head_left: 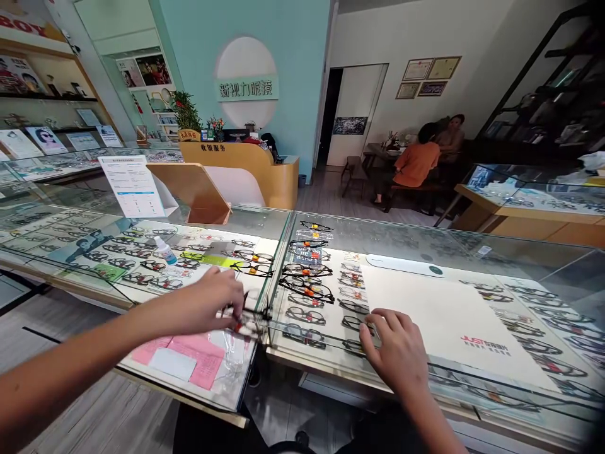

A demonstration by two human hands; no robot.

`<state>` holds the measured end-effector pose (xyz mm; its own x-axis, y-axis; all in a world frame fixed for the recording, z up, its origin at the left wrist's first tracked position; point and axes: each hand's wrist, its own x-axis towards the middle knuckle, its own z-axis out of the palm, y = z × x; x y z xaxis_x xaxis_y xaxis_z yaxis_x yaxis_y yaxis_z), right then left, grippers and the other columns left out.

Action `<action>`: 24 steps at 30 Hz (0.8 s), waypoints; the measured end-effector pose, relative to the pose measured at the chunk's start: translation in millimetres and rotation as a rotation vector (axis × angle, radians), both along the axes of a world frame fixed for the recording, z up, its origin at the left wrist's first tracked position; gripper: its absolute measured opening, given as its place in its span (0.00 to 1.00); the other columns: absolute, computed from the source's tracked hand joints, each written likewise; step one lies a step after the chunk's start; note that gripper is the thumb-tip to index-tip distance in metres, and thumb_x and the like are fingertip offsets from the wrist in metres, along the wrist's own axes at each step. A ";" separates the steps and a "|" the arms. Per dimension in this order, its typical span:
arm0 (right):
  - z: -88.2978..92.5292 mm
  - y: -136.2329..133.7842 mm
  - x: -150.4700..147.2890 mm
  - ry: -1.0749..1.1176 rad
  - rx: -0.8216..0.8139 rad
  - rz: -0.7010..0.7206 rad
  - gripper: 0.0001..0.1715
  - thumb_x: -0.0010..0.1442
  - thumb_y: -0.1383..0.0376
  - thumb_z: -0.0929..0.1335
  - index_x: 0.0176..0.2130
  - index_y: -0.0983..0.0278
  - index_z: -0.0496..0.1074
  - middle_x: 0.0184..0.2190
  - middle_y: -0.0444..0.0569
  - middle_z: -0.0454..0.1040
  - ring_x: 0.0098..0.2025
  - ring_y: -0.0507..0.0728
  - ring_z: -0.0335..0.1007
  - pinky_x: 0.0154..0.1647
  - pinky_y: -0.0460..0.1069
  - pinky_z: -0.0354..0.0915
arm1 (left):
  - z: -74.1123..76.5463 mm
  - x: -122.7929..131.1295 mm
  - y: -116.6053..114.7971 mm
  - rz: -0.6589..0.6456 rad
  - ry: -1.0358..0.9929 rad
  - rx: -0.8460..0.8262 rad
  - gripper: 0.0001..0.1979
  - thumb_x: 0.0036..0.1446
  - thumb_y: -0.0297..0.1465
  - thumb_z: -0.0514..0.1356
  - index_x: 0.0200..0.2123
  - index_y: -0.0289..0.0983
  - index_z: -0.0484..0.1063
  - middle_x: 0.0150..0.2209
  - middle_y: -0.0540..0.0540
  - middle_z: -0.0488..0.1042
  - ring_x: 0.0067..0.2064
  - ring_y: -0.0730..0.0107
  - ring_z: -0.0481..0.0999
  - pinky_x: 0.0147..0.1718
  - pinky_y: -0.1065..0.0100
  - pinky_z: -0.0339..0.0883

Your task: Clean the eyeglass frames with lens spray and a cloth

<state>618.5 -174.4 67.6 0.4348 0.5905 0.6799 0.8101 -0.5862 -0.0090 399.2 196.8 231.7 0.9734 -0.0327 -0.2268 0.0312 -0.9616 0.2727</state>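
My left hand [212, 301] is above the left glass counter, its fingers pinched on a pair of eyeglasses [255, 313] blurred by motion. Palm down, my right hand [398, 345] rests at the front edge of the right glass counter [454, 364], fingers spread and holding nothing. Between the hands, several black-framed eyeglasses [307, 291] with orange tags lie in a column on the counter top. More black frames [255, 269] lie just beyond my left hand. A small spray bottle [165, 250] with blue liquid stands farther left.
Pink papers [203, 360] lie under the left counter's front. A white pad [425, 302] and a long white case [405, 265] lie on the right. A printed sign [133, 186] and a wooden-backed mirror [191, 192] stand behind. Two people sit at a table [385, 151] in back.
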 end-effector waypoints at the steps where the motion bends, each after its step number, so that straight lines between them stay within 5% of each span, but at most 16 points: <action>1: 0.0 0.1 -0.3 -0.002 0.001 -0.003 0.08 0.72 0.63 0.69 0.43 0.64 0.77 0.43 0.56 0.81 0.49 0.66 0.71 0.47 0.58 0.64 | 11.9 16.6 8.3 -0.019 -0.058 0.052 0.12 0.66 0.49 0.65 0.36 0.53 0.85 0.44 0.46 0.83 0.54 0.47 0.72 0.64 0.50 0.52; 5: -0.6 0.1 -0.5 0.006 0.003 -0.015 0.07 0.72 0.63 0.69 0.43 0.63 0.77 0.43 0.56 0.81 0.49 0.66 0.71 0.47 0.57 0.64 | 25.5 96.1 54.5 -0.014 -0.139 0.210 0.16 0.64 0.48 0.63 0.38 0.47 0.87 0.45 0.43 0.83 0.55 0.46 0.70 0.62 0.50 0.52; 11: -3.0 -1.9 2.4 0.001 -0.015 -0.008 0.05 0.72 0.64 0.70 0.44 0.62 0.76 0.44 0.55 0.81 0.49 0.65 0.71 0.48 0.57 0.64 | -17.9 184.3 106.8 0.086 -0.125 0.302 0.11 0.57 0.40 0.65 0.32 0.42 0.86 0.43 0.40 0.86 0.53 0.47 0.68 0.59 0.50 0.53; 17: -0.4 0.2 -1.5 0.016 0.016 -0.014 0.05 0.71 0.65 0.69 0.42 0.61 0.76 0.43 0.55 0.81 0.48 0.65 0.73 0.49 0.58 0.64 | -52.5 204.1 125.7 0.090 -0.083 0.285 0.10 0.54 0.42 0.67 0.31 0.44 0.86 0.41 0.40 0.86 0.50 0.49 0.67 0.57 0.50 0.54; 24: -0.8 0.8 -4.1 0.023 0.033 -0.017 0.04 0.72 0.66 0.69 0.42 0.62 0.75 0.42 0.55 0.81 0.48 0.66 0.72 0.48 0.58 0.64 | -55.1 210.7 132.7 0.097 -0.053 0.252 0.12 0.55 0.43 0.65 0.34 0.45 0.87 0.41 0.40 0.86 0.52 0.47 0.67 0.60 0.47 0.54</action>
